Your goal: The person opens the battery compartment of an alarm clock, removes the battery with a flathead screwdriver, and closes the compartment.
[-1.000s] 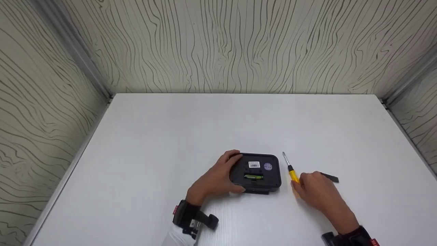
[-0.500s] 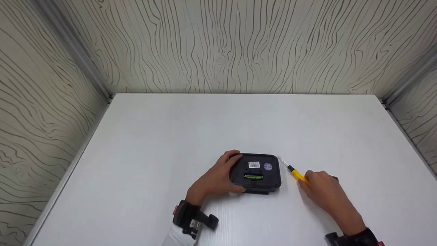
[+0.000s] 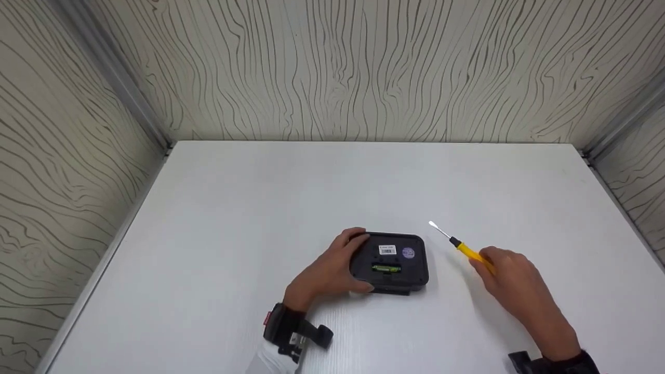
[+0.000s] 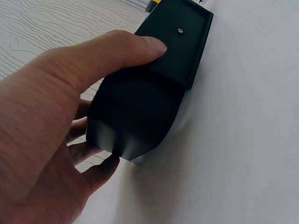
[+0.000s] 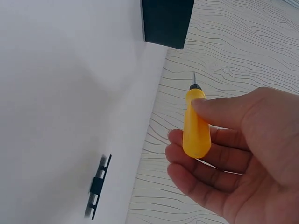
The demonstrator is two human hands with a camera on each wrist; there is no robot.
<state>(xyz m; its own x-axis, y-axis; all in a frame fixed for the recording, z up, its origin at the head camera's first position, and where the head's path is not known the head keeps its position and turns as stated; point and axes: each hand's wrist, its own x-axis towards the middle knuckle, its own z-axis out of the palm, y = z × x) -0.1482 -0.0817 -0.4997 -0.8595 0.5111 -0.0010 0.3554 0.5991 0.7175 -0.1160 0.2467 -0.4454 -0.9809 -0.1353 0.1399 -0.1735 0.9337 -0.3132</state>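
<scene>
Strip [image 5: 96, 185] (dark, slim) on white table [image 3: 260, 208]; left fingers [image 4: 100, 173] clamped on black device [image 3: 393, 260], right fingers [image 5: 205, 170] on yellow screwdriver [image 3: 468, 253].

Blk box [image 3: 393, 259], rounded corners, grn batt [image 3: 386, 268] exposed in upper side; ylw-handled screwdriver [image 3: 461, 246] aloft, R of box, apart.

On your left you wear a black strap [image 3: 284, 323]; a red tag [image 3: 267, 318] marks its outer edge, a stubby black bracket [image 3: 322, 336] juts from its inner side, your white sleeve [image 3: 272, 359] meets it elbow-side, and another black band [image 3: 563, 364] sits well to its right
</scene>
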